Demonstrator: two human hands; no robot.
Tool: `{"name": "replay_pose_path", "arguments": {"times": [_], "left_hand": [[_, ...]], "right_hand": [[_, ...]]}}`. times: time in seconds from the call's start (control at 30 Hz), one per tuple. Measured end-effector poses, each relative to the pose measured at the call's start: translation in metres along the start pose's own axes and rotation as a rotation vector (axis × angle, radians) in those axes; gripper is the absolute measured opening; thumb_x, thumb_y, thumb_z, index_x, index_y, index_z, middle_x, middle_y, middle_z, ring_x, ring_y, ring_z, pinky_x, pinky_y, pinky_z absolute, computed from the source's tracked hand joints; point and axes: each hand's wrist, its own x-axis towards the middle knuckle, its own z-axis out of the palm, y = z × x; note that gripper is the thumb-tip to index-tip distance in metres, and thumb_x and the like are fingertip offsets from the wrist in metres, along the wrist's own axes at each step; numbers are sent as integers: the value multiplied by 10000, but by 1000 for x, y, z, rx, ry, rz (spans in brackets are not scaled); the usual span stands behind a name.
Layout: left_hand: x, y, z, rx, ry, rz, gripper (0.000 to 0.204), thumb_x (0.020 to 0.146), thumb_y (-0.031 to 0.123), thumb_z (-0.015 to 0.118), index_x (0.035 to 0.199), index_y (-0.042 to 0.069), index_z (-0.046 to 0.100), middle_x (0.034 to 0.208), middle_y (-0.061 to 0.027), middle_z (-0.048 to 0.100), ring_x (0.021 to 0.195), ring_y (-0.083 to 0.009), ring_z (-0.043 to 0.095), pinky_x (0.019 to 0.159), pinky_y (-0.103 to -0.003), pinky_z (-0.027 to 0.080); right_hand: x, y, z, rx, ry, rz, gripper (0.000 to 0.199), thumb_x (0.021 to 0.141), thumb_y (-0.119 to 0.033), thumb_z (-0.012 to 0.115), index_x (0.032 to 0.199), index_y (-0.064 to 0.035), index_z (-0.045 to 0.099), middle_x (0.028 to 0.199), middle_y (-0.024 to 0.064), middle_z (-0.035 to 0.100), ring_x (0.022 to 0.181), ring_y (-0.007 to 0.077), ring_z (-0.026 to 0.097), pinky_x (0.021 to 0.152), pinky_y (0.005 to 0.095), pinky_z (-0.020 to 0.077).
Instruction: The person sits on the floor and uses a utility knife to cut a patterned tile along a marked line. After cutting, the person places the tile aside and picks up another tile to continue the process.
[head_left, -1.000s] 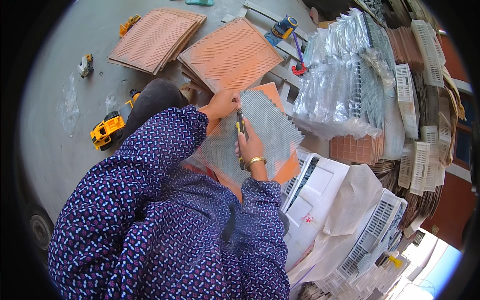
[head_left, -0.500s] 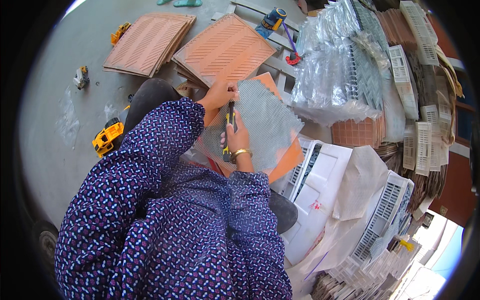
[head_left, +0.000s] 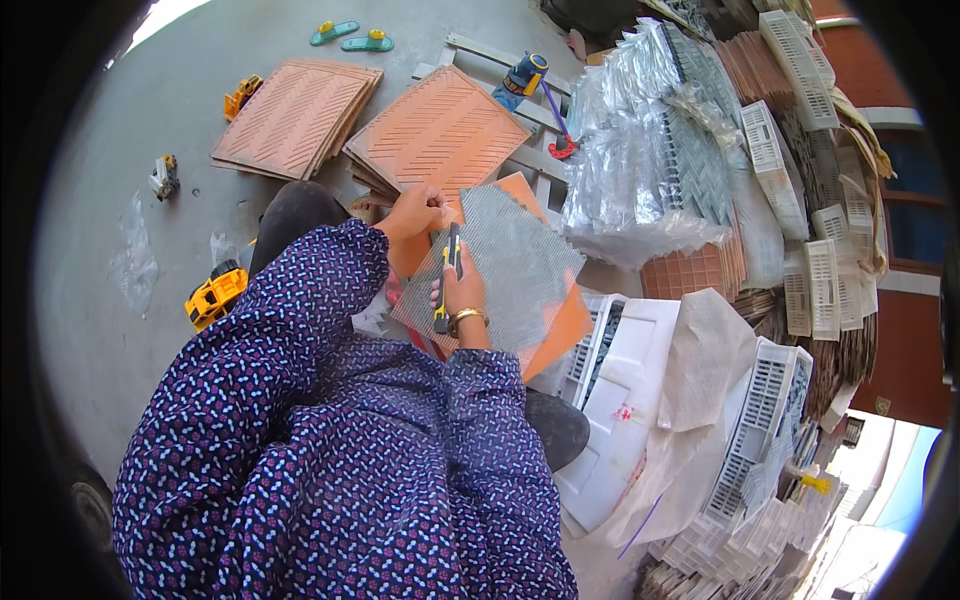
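At upper right, a tall stack of grey sheets wrapped in clear plastic (head_left: 620,170). At centre, a thin grey textured sheet with a sawtooth edge (head_left: 520,250) lies over a flat orange board (head_left: 567,325). The left hand (head_left: 415,212), fingers pinched, is at its upper-left edge; whether it grips anything, I cannot tell. Over the sheet, the right hand (head_left: 463,287) grasps a slim yellow-and-black utility knife (head_left: 451,250).

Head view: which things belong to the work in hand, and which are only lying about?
Apparently in use:
- yellow-and-black knife, in the right hand
- grey mesh sheet
- orange panel beneath it

Apparently lying about:
- yellow toy vehicle
- green slippers
- blue bottle
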Motion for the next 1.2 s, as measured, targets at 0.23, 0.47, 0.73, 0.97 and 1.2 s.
{"name": "replay_pose_path", "arguments": {"times": [0.23, 0.47, 0.73, 0.97, 1.2], "left_hand": [[0, 1, -10, -35, 173, -55, 74, 685, 37, 578, 748, 0, 571, 670, -82, 570, 628, -154, 543, 561, -283, 422], [-67, 28, -45, 943, -92, -277, 157, 734, 79, 512, 784, -6, 634, 805, -189, 623, 762, -319, 620, 671, -374, 506], [-106, 21, -26, 977, 16, 20, 129, 715, 80, 534, 779, 0, 611, 725, -183, 604, 643, -302, 609, 563, -375, 491], [-100, 37, 9, 388, 49, -324, 89, 717, 71, 552, 732, -8, 590, 711, -187, 579, 694, -294, 589, 600, -373, 464], [-38, 11, 20, 409, 163, 184, 74, 698, 65, 561, 732, 11, 599, 717, -165, 584, 694, -312, 574, 624, -378, 444]], "right_hand": [[-15, 5, -8, -25, -142, 32, 516, 849, -95, 406, 1335, -184, 256, 636, 80, 534, 466, 139, 520, 423, 289, 477], [-35, 34, -52, 146, 0, -44, 546, 849, -78, 401, 1347, -182, 204, 645, 84, 529, 464, 133, 514, 399, 278, 461], [-23, 48, -98, -834, 690, -298, 510, 712, -88, 605, 1173, -26, 395, 860, 169, 559, 782, 314, 558, 710, 393, 444], [-27, 104, -116, -982, 709, -170, 346, 673, -51, 606, 980, 19, 463, 940, 198, 527, 926, 359, 499, 807, 407, 397], [-84, 67, -113, -778, 455, 89, 349, 708, -67, 579, 1002, 45, 427, 947, 263, 531, 871, 419, 524, 750, 451, 422]]}}
